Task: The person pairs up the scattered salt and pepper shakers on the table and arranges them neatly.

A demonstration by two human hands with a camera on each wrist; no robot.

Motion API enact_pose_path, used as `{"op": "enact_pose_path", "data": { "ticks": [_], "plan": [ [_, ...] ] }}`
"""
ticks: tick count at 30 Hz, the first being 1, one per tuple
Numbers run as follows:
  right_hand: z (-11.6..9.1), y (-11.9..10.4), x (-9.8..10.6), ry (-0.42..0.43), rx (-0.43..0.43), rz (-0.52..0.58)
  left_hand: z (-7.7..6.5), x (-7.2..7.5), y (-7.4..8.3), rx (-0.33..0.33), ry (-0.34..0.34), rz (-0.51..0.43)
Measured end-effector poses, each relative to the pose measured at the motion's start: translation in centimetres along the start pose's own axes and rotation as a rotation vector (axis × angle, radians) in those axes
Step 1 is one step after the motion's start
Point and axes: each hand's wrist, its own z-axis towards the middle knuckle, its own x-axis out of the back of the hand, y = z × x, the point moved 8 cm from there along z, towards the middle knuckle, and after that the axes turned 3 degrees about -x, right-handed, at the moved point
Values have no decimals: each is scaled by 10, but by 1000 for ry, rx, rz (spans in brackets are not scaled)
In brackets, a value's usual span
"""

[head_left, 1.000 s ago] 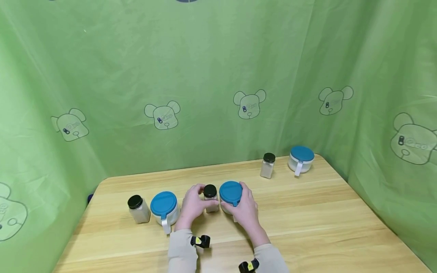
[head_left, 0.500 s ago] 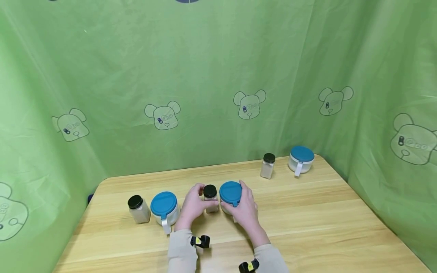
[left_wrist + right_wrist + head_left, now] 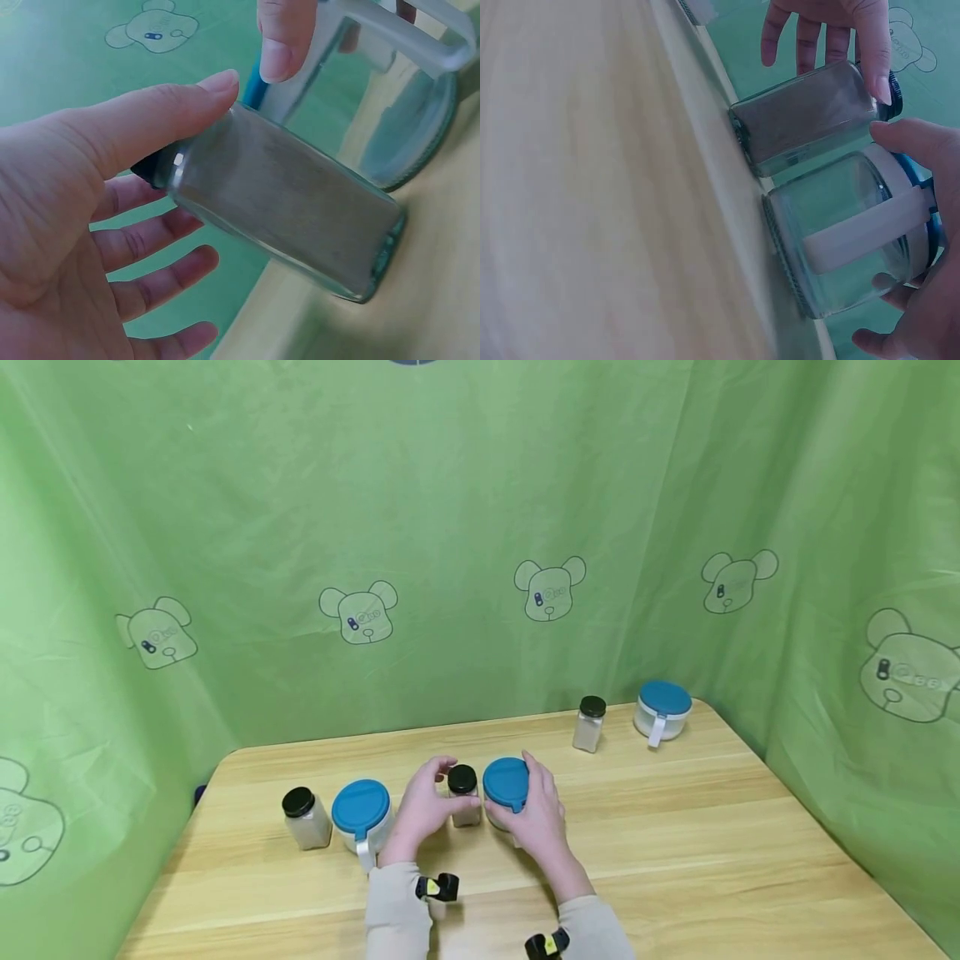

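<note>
Near the middle of the table, a square glass jar with a black lid [image 3: 462,779] stands upright, filled with something greyish. My left hand [image 3: 422,806] is around its left side: the thumb lies across the jar's shoulder, while the other fingers are spread apart behind it, as the left wrist view shows. Just right of it stands a round glass jar with a blue lid [image 3: 506,782] and a white handle [image 3: 866,231]. My right hand [image 3: 542,814] holds this round jar near its lid, thumb on one side and fingers curled at the other.
To the left, another black-lidded square jar [image 3: 307,822] stands beside a blue-lidded round jar [image 3: 362,806]. A similar pair, a square jar [image 3: 589,731] and a round jar [image 3: 663,700], stands at the back right. A green curtain [image 3: 450,527] surrounds the wooden table [image 3: 712,860].
My left fingers have drawn slightly back from the square jar, and the left wrist has shifted a little to the left. The right hand and the jars stay in place.
</note>
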Motion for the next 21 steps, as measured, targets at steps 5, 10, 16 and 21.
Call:
{"op": "enact_pose_path", "data": {
  "ticks": [5,10,16,21],
  "plan": [
    [0,-5,6,2,-2,22,-2,6,9,-24,12,10],
    [1,-8,11,-9,-5,37,-4,12,19,-37,20,23],
    [2,-14,23,-3,20,66,-7,19,31,-61,39,50],
    [4,-18,36,10,36,96,-10,25,40,-94,74,54]
  ]
}}
